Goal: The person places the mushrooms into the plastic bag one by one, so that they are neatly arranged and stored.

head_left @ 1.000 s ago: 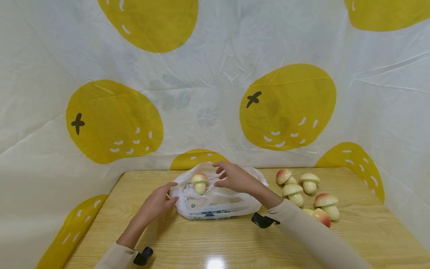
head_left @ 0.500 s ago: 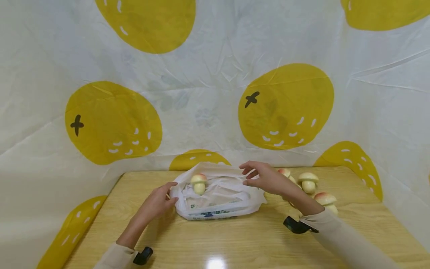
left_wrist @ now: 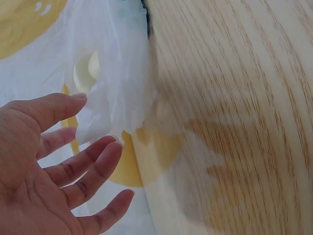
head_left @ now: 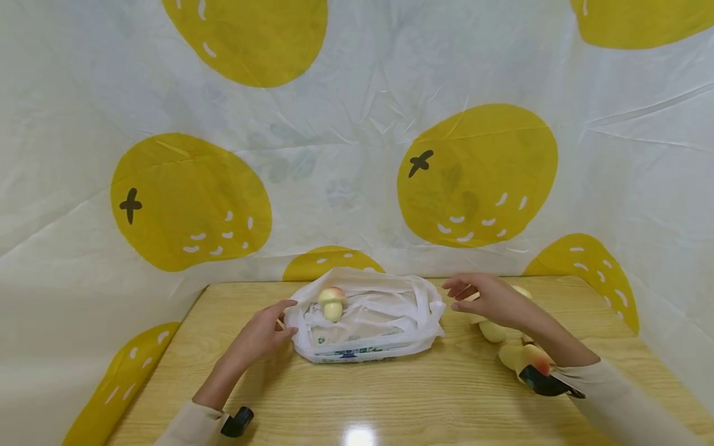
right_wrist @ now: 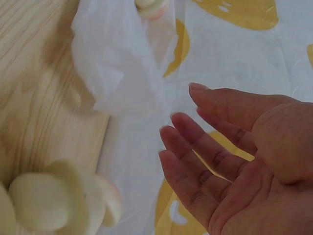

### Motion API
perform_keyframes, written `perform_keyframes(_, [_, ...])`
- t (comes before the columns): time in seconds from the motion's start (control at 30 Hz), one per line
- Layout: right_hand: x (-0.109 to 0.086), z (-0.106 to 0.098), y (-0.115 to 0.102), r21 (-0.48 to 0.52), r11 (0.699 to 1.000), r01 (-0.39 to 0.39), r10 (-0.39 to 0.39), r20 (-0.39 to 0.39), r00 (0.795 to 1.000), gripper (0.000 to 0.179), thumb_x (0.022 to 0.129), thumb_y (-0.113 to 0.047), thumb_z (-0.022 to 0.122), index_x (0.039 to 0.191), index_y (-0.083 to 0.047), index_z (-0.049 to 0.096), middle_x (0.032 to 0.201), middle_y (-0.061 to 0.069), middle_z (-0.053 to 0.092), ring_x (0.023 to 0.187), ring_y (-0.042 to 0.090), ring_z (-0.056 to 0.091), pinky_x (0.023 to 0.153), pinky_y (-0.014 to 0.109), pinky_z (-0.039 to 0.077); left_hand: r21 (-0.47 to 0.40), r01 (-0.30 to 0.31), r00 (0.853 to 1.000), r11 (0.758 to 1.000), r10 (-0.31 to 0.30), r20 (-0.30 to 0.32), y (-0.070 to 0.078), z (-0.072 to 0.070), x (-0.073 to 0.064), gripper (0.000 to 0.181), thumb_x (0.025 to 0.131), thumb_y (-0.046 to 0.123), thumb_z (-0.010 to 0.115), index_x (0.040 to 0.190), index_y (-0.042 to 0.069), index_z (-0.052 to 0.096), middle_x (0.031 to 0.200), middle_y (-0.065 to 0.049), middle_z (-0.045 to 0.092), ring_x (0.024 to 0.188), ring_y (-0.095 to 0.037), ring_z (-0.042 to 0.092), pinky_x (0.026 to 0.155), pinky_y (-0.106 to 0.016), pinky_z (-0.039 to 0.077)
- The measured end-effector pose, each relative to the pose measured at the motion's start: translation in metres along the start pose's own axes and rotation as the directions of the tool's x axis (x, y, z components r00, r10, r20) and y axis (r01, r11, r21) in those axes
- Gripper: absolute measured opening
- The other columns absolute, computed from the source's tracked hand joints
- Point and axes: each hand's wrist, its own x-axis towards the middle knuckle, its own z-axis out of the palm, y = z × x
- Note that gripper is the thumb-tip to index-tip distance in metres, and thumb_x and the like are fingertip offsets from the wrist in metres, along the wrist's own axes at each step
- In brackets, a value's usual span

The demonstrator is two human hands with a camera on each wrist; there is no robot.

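A white plastic bag (head_left: 385, 344) lies with its mouth spread wide on the wooden table. Inside it, toward the left, a toy mushroom (head_left: 332, 303) with a cream stem and reddish cap shows. My left hand (head_left: 261, 334) is at the bag's left rim, fingers apart and relaxed; the left wrist view shows its fingertips (left_wrist: 113, 147) beside the plastic. Off the bag's right end, my right hand (head_left: 496, 301) holds nothing, its fingers loosely bent. Below and behind it are more mushrooms (head_left: 492, 332), partly covered by the hand and forearm.
A pale cloth (head_left: 334, 204) printed with yellow fruit hangs behind the wooden table (head_left: 312, 402) and along its sides. Near the right wrist, a red-tinted mushroom (head_left: 512, 358) lies partly behind the black wrist camera (head_left: 541, 381). In the right wrist view, mushrooms (right_wrist: 41, 200) cluster at lower left.
My right hand has moved right, from above the bag to beside the mushrooms on the right. My left hand and the mushroom in the bag have stayed put.
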Motion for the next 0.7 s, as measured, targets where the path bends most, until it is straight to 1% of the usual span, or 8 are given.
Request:
perform_keyframes(0.13, [-0.01,-0.006,0.015,-0.011,1.0,0.006,-0.006,0.008,1.0,0.031,0.09,-0.011,0.078,0.118,-0.003,0.07,0.107,0.005,0.073,0.097,0.028,0.07,0.084,0.042,0.057,0.005,-0.004,1.0,1.0,0.003,0.015,0.0,0.0,-0.001,0.055,0.09,0.013,0.078,0.14,0.006,0.057,0.1,-0.008,0.069,0.079,-0.013,0.066,0.069,-0.032,0.055])
perform_keyframes(0.23, [-0.017,-0.009,0.023,-0.017,1.0,0.007,-0.007,0.008,1.0,0.03,0.089,-0.011,0.078,0.117,-0.006,0.07,0.109,0.004,0.072,0.099,0.029,0.069,0.086,0.044,0.057,0.006,-0.001,1.0,1.0,0.0,0.022,0.002,-0.001,-0.002,0.056,0.089,0.013,0.079,0.14,0.006,0.058,0.106,-0.01,0.069,0.079,-0.014,0.067,0.068,-0.032,0.055])
perform_keyframes(0.33, [-0.023,-0.012,0.03,-0.048,0.999,-0.008,0.008,0.004,1.0,0.031,0.089,-0.015,0.079,0.117,-0.007,0.07,0.112,0.005,0.072,0.103,0.032,0.069,0.087,0.047,0.056,0.012,0.0,1.0,1.0,0.0,0.023,0.002,-0.002,-0.002,0.056,0.089,0.014,0.079,0.141,0.007,0.058,0.11,-0.012,0.069,0.081,-0.014,0.067,0.069,-0.032,0.055])
perform_keyframes(0.4, [-0.026,-0.013,0.032,-0.069,0.997,-0.019,0.019,0.002,1.0,0.033,0.089,-0.015,0.079,0.118,-0.005,0.07,0.114,0.009,0.072,0.104,0.034,0.068,0.089,0.051,0.055,0.015,0.004,1.0,1.0,-0.004,0.02,0.003,-0.002,-0.002,0.056,0.089,0.014,0.079,0.14,0.007,0.058,0.111,-0.011,0.069,0.082,-0.014,0.066,0.07,-0.033,0.055])
perform_keyframes(0.53, [-0.03,-0.016,0.036,-0.111,0.994,-0.024,0.024,0.0,1.0,0.034,0.086,-0.012,0.081,0.116,0.0,0.071,0.114,0.013,0.072,0.105,0.037,0.067,0.09,0.055,0.053,0.024,-0.011,1.0,1.0,0.011,0.014,0.003,-0.003,-0.002,0.055,0.089,0.013,0.079,0.139,0.006,0.058,0.106,-0.01,0.069,0.082,-0.014,0.066,0.071,-0.034,0.056])
perform_keyframes(0.57, [-0.031,-0.016,0.037,-0.118,0.993,-0.02,0.02,-0.003,1.0,0.034,0.085,-0.01,0.081,0.115,0.0,0.071,0.114,0.013,0.072,0.104,0.036,0.067,0.089,0.054,0.053,0.024,-0.013,1.0,1.0,0.012,0.013,0.004,-0.004,-0.002,0.054,0.089,0.013,0.079,0.139,0.006,0.059,0.106,-0.01,0.069,0.082,-0.014,0.066,0.071,-0.034,0.056])
perform_keyframes(0.7, [-0.035,-0.016,0.043,-0.15,0.989,-0.011,0.011,-0.005,1.0,0.036,0.082,-0.01,0.084,0.115,-0.002,0.071,0.111,0.009,0.072,0.095,0.027,0.064,0.082,0.039,0.053,0.021,-0.018,1.0,1.0,0.018,0.016,0.004,-0.004,-0.002,0.054,0.09,0.014,0.078,0.139,0.006,0.059,0.103,-0.009,0.069,0.08,-0.013,0.066,0.07,-0.033,0.055])
